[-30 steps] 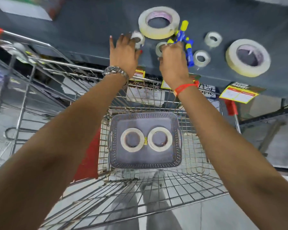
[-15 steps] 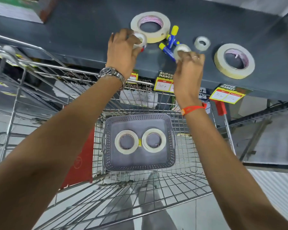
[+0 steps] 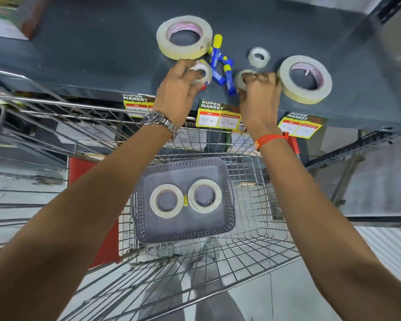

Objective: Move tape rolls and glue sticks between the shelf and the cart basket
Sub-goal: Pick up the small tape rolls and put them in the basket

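On the dark grey shelf (image 3: 102,49), my left hand (image 3: 180,93) grips a small clear tape roll (image 3: 203,72) and my right hand (image 3: 259,96) grips another small tape roll (image 3: 241,81). Between the hands lie several blue glue sticks with yellow caps (image 3: 221,66). A large cream tape roll (image 3: 184,37) lies behind my left hand, a second large one (image 3: 305,79) right of my right hand, and a third small roll (image 3: 259,56) behind it. Below, the grey plastic basket (image 3: 185,230) in the cart holds two medium cream tape rolls (image 3: 167,200) (image 3: 204,196) side by side.
The wire shopping cart (image 3: 252,256) stands against the shelf, with a second cart (image 3: 21,126) at the left. Yellow price tags (image 3: 218,117) hang on the shelf's front edge. A boxed item (image 3: 7,15) sits at the shelf's far left.
Both hands have drawn slightly back toward the shelf's front edge with their small rolls. The view shifted, so shelf and cart sit more to the right and closer.
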`<state>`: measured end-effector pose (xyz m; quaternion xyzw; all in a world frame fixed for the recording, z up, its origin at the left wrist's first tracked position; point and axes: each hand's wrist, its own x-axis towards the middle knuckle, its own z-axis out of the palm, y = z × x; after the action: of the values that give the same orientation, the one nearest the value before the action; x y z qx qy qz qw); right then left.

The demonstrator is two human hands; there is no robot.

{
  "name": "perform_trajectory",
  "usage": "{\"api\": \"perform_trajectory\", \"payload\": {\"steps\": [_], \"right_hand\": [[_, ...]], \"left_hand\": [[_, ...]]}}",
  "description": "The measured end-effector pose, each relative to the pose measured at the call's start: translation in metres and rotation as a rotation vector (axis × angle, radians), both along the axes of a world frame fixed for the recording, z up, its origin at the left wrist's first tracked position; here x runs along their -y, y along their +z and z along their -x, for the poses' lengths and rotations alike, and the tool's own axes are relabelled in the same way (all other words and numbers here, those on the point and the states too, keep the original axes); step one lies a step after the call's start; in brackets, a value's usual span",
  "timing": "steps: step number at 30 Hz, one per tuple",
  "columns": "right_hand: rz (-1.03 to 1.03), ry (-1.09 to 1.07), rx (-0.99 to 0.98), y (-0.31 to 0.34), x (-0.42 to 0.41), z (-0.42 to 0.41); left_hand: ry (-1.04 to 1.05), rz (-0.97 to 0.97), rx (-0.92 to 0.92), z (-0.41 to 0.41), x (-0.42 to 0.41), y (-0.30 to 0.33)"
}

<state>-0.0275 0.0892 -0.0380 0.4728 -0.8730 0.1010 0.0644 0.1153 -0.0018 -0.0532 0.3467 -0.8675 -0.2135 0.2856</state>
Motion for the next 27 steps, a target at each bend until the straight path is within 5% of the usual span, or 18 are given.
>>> {"api": "perform_trajectory", "payload": {"steps": [19,27], "right_hand": [[0.082,0.043,-0.022,0.000,-0.006,0.012],[0.341,0.075,-0.015,-0.033,-0.061,-0.009]], "left_hand": [[-0.064,0.080,-0.058,0.026,-0.012,0.004],[-0.152,-0.016,-0.049,0.088,-0.009,0.025]]}}
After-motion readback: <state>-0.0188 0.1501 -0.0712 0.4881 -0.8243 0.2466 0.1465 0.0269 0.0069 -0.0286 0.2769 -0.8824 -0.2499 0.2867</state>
